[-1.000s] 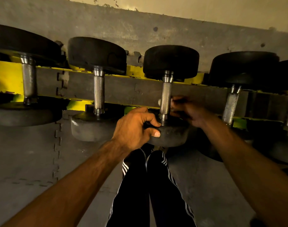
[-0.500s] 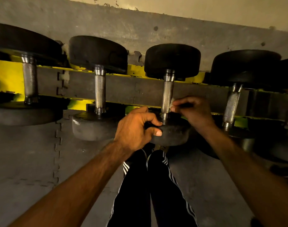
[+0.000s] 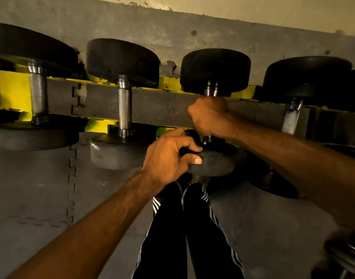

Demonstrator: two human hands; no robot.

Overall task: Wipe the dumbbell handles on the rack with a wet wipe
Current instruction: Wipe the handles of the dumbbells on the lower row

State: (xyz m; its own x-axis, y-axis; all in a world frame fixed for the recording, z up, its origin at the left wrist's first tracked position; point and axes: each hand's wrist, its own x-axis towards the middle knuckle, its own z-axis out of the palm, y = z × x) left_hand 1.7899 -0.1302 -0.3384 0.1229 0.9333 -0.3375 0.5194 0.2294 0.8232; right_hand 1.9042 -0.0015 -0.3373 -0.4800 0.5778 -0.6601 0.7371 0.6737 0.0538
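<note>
Head view: my right hand (image 3: 210, 115) curls tight round the third dumbbell handle (image 3: 211, 90) on the rack (image 3: 148, 105), to rub it. I guess the wipe hides inside. My left hand (image 3: 168, 156) grips the front weight (image 3: 215, 164) so nothing rolls.

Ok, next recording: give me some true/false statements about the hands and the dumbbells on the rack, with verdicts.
1. The right hand is curled round the steel handle of the third black dumbbell from the left. True.
2. The left hand lies flat on the grey floor mat. False: it grips that dumbbell's near round black weight head.
3. Neither hand touches the knurled steel handle of the second dumbbell. True.
4. A wet wipe lies spread on the yellow rack rail. False: no wipe shows anywhere; the right hand may hide it.
</note>
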